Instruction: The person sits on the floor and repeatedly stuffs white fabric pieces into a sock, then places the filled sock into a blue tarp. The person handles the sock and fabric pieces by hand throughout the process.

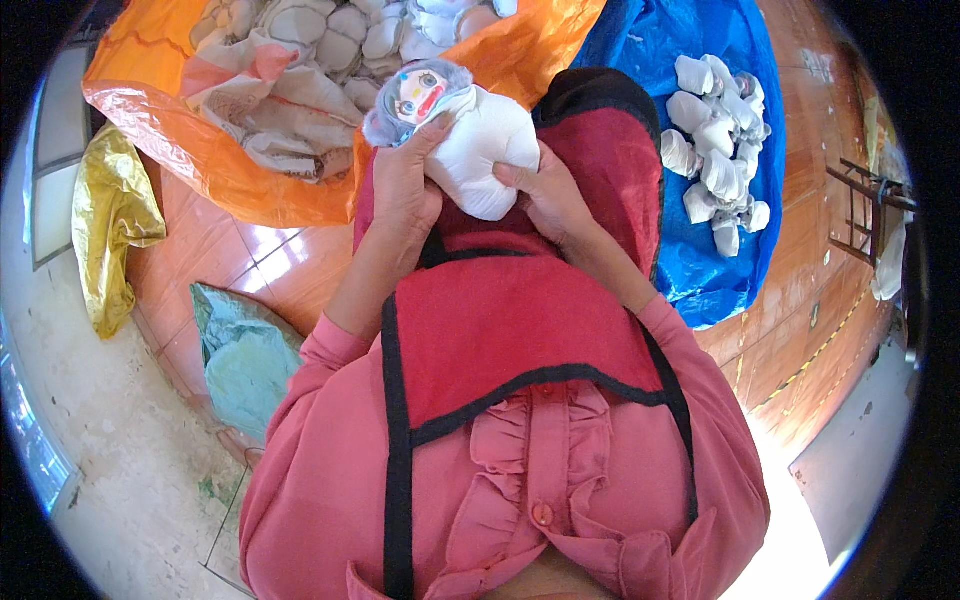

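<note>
Above my lap I hold a stuffed doll [486, 140] with a plump white cloth body and a grey furry hood around its painted face. The doll is tilted, its head toward the upper left. My left hand [412, 180] grips it just below the head, thumb lying on the front. My right hand [548, 192] is closed on the lower right side of the body, with its thumb pressed into the white cloth. The fingers behind the doll are mostly hidden.
A large orange bag [150, 130] full of white stuffed pieces stands ahead on the left. On the right, a blue bag [715, 290] bears several white stuffed pieces [722, 145]. A yellow bag [110, 225] and a teal bag [245, 365] lie at the left. A dark metal frame [865, 210] stands far right.
</note>
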`<action>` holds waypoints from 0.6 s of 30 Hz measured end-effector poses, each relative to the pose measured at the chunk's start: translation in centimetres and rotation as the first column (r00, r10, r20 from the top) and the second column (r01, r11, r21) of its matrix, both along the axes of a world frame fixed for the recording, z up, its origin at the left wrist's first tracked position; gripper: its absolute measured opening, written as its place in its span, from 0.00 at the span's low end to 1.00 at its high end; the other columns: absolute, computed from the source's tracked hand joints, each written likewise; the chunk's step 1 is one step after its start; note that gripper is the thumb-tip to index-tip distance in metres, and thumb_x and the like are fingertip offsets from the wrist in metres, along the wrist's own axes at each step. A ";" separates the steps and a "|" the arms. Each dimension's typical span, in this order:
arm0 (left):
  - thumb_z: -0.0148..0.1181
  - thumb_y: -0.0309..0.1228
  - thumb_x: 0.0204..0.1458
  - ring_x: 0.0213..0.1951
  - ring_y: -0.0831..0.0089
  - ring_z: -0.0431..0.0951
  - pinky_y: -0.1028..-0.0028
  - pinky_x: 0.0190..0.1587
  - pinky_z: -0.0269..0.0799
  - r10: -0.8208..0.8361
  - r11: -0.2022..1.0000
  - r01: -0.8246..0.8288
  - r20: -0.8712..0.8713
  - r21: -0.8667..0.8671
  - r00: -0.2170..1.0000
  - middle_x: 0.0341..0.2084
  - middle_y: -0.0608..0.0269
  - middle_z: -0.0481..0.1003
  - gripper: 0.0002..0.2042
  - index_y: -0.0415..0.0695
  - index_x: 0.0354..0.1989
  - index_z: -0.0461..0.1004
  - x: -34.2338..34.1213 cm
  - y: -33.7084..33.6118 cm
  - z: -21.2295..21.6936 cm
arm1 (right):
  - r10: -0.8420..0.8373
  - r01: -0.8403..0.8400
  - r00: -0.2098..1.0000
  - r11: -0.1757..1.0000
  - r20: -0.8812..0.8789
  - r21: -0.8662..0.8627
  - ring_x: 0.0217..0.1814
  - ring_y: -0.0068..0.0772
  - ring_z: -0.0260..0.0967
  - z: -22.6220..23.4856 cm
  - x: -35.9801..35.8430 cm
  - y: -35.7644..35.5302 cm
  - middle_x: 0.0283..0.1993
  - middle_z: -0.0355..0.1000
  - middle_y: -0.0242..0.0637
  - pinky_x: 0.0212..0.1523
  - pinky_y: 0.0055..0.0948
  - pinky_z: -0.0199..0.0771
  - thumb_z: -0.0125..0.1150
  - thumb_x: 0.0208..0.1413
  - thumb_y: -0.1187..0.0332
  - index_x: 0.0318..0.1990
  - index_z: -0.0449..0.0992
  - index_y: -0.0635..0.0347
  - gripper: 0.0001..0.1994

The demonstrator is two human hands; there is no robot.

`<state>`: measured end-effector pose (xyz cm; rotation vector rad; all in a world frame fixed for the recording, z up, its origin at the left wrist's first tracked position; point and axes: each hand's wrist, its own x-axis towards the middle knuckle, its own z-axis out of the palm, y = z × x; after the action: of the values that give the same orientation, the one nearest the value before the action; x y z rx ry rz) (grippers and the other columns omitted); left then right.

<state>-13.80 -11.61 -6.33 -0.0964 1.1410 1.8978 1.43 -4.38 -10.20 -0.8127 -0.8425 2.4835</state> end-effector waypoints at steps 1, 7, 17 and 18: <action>0.65 0.17 0.45 0.46 0.64 0.78 0.65 0.52 0.73 -0.007 1.000 0.007 -0.003 0.005 1.000 0.45 0.57 0.76 0.21 0.37 0.51 0.71 -0.1 0.0 0.0 | 0.032 -0.032 0.999 0.999 -0.001 -0.007 0.54 0.35 0.71 -0.1 0.2 0.0 0.52 0.73 0.37 0.59 0.37 0.68 0.67 0.50 0.73 0.57 0.67 0.64 0.26; 0.67 0.17 0.44 0.43 0.67 0.79 0.68 0.48 0.75 -0.233 0.971 0.212 -0.236 -0.114 0.943 0.44 0.58 0.77 0.21 0.35 0.49 0.72 -0.7 -0.5 2.1 | 0.000 -0.023 0.997 0.952 0.074 0.305 0.61 0.37 0.64 -0.2 1.1 0.6 0.60 0.65 0.43 0.64 0.37 0.61 0.68 0.51 0.70 0.64 0.57 0.62 0.34; 0.68 0.22 0.46 0.54 0.67 0.70 0.70 0.57 0.67 -0.417 0.909 0.395 -0.296 -0.131 0.859 0.52 0.57 0.68 0.32 0.38 0.60 0.57 0.5 -1.1 0.5 | -0.086 0.107 0.994 0.791 -0.064 0.603 0.54 0.27 0.66 0.4 1.9 2.2 0.50 0.68 0.34 0.55 0.27 0.66 0.65 0.53 0.77 0.53 0.64 0.57 0.21; 0.67 0.23 0.48 0.55 0.67 0.69 0.70 0.58 0.65 -0.366 0.931 0.348 -0.267 -0.112 0.892 0.53 0.56 0.67 0.32 0.38 0.60 0.57 0.7 -1.1 0.8 | -0.101 0.114 0.993 0.783 -0.057 0.611 0.53 0.26 0.67 -0.1 1.9 2.0 0.49 0.69 0.32 0.54 0.26 0.67 0.64 0.54 0.77 0.52 0.66 0.57 0.19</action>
<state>-13.06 -12.73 -5.54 0.3445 1.3070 1.5777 3.36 -2.33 -10.25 -0.5692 -1.4437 1.9107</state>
